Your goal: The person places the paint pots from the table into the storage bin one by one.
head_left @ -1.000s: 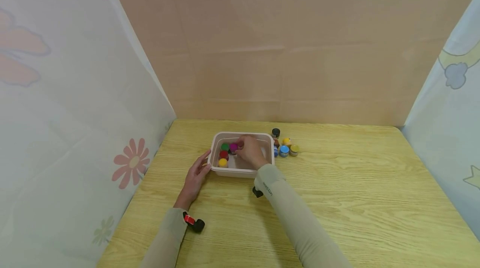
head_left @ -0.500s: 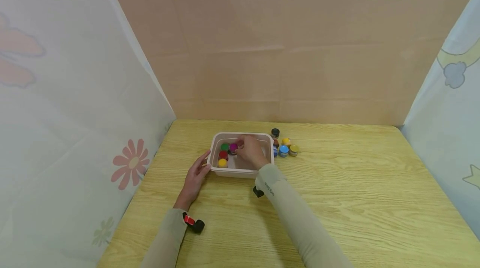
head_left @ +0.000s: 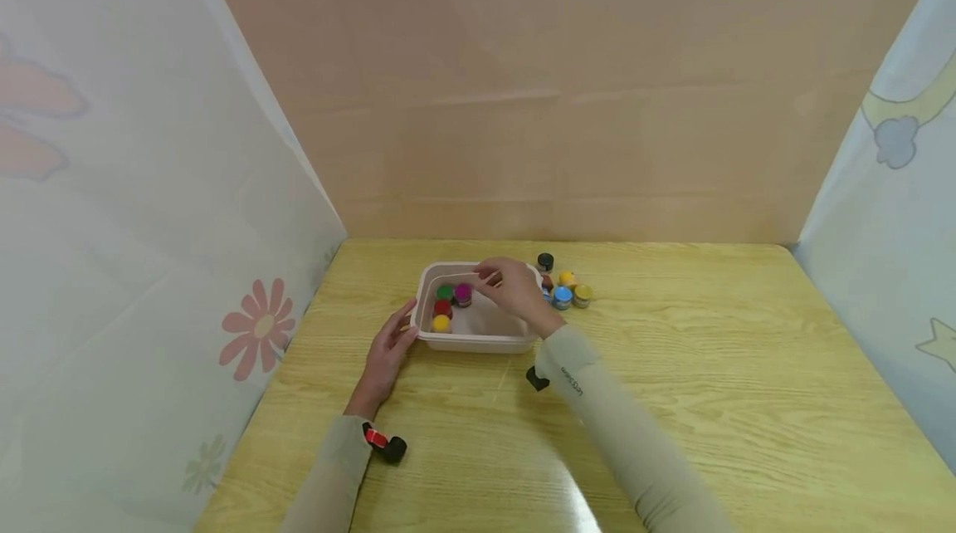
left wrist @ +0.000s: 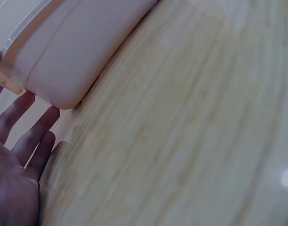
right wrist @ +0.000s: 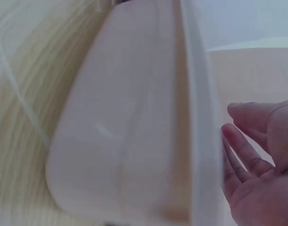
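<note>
A pale plastic bin (head_left: 478,344) stands on the wooden table. Inside, along its left side, sit small paint jars: a green-lidded jar (head_left: 445,292), a red-lidded jar (head_left: 443,308), a yellow-lidded jar (head_left: 441,324) and a purple-lidded jar (head_left: 463,295). My left hand (head_left: 387,356) rests its extended fingers against the bin's left end; the left wrist view shows the fingertips touching the wall. My right hand (head_left: 515,290) hovers over the bin's right half, holding nothing. In the right wrist view its thumb and fingers are apart, partly hidden behind the rim.
Right of the bin, several more jars stand close together: a black-lidded jar (head_left: 546,261), a yellow-orange jar (head_left: 568,279), a light blue jar (head_left: 563,297) and an olive-yellow jar (head_left: 582,295). A brown wall covering (head_left: 560,101) rises behind the table.
My right hand has let go of the purple-lidded jar and lifted up and to the right, out of the bin. The left hand has stayed at the bin's end.
</note>
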Tool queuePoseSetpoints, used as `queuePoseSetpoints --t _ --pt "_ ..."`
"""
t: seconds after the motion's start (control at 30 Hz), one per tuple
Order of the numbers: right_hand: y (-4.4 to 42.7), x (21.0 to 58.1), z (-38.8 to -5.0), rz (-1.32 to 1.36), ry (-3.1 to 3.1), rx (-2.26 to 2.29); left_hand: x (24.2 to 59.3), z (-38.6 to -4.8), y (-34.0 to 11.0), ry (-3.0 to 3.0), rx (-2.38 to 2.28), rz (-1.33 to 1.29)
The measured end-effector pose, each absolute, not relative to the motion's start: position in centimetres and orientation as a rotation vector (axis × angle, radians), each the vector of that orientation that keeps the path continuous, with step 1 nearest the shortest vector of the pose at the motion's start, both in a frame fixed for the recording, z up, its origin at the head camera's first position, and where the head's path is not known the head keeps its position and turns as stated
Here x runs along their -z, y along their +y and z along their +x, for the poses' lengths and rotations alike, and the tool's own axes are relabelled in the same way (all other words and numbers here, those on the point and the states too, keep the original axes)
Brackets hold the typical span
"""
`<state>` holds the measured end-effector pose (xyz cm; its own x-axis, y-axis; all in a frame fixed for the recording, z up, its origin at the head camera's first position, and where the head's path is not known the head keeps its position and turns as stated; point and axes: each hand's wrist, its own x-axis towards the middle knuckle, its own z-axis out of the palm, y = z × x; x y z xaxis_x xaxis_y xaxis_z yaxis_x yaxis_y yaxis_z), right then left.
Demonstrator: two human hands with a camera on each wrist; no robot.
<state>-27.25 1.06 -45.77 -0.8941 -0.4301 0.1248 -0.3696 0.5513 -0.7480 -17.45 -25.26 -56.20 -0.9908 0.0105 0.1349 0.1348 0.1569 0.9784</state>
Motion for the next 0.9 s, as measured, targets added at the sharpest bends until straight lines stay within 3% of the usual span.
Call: queuePoseSetpoints --t 0.53,0.9 --pt "11.1 44.7 -27.8 -0.555 2.790 1.405 56.2 -17.4 -25.5 -2.310 2.019 -0.144" --pt "16.4 47.1 -28.0 -0.433 2.808 1.324 56.4 -17.5 -25.7 -2.315 2.019 -0.152"
